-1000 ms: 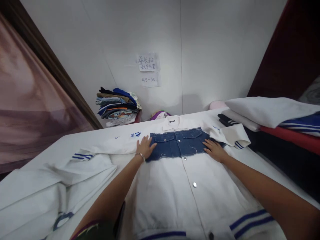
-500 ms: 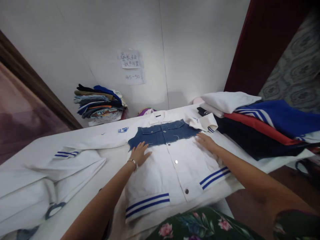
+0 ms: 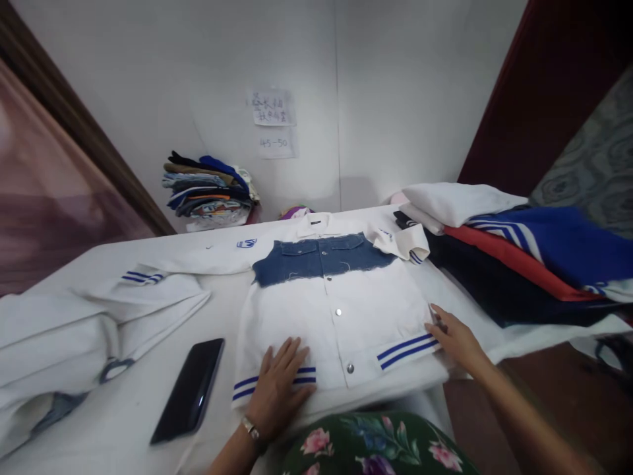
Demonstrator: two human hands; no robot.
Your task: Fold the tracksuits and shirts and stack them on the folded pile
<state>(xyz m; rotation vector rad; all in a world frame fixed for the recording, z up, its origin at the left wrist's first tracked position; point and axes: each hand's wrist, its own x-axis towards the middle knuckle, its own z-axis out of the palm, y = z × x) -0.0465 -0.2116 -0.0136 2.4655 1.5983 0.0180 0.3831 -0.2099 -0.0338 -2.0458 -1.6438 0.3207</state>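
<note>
A white jacket with a blue denim chest panel lies front up and buttoned on the white-covered table. Its hem has blue stripes; one sleeve stretches left and the other is folded in at the right. My left hand, wearing a bracelet, rests open and flat on the hem's left part. At the lower right edge of the jacket, my right hand touches the side just above the striped hem, its thumb and forefinger apart. A dark phone lies left of my left hand.
Another white garment lies crumpled at the left. Folded clothes form a stack at the back left. A pile with a blue garment and a red one covers the right side. Paper notes hang on the wall.
Both hands have moved down the jacket toward me, from the denim panel's edge to the hem. The phone, hidden earlier by my left arm, now shows. The view has shifted slightly.
</note>
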